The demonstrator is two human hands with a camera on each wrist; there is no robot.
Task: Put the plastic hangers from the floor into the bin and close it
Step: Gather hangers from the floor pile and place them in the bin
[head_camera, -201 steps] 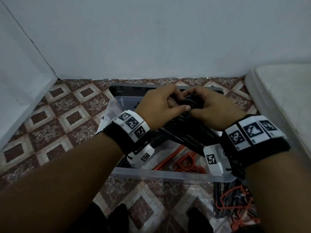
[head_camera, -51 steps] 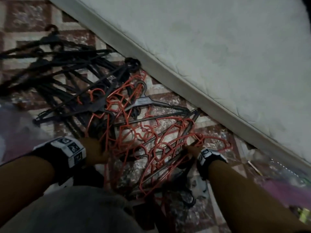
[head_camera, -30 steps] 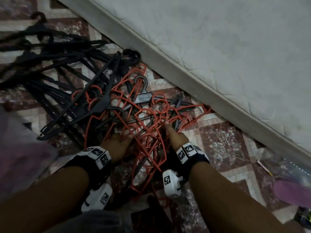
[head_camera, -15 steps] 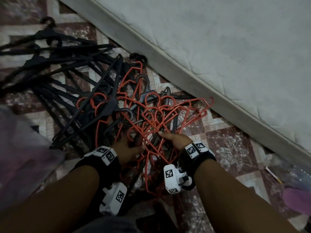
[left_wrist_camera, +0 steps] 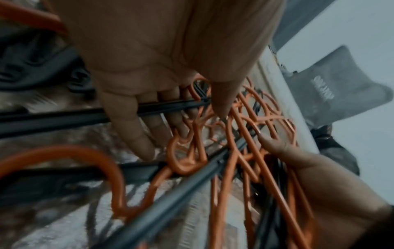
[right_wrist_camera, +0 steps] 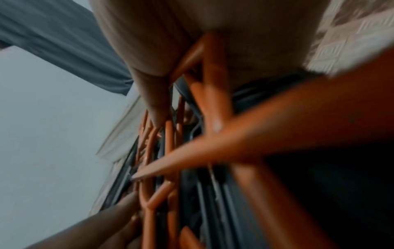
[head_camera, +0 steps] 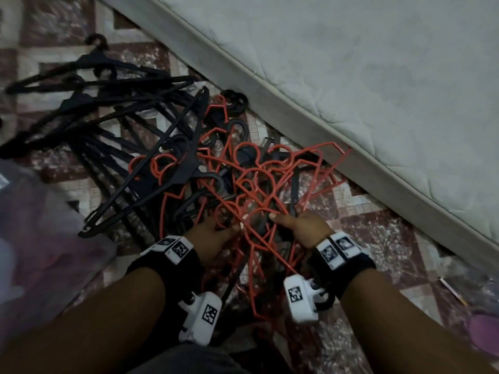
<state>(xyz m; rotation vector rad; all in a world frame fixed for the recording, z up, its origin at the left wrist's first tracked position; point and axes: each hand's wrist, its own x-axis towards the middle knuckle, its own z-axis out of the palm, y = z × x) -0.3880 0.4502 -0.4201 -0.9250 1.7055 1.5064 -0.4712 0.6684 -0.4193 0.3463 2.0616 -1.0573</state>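
Observation:
A tangle of orange plastic hangers lies on the tiled floor beside a mattress, mixed with black hangers that spread up and left. My left hand reaches into the near side of the orange tangle. In the left wrist view its fingers run under a black bar while the thumb presses on orange hooks. My right hand is curled round orange hanger rods, thumb on top. Close up, orange rods cross its palm. A blurred translucent plastic shape, maybe the bin, is at the left edge.
The white mattress edge runs diagonally from the top to the lower right, close behind the pile. A thin stick and a purple object lie on the floor at the lower right. My dark trouser leg fills the bottom centre.
Both hands have drawn closer together at the near edge of the pile. The orange hangers have bunched up between them, and the right hand has curled round them.

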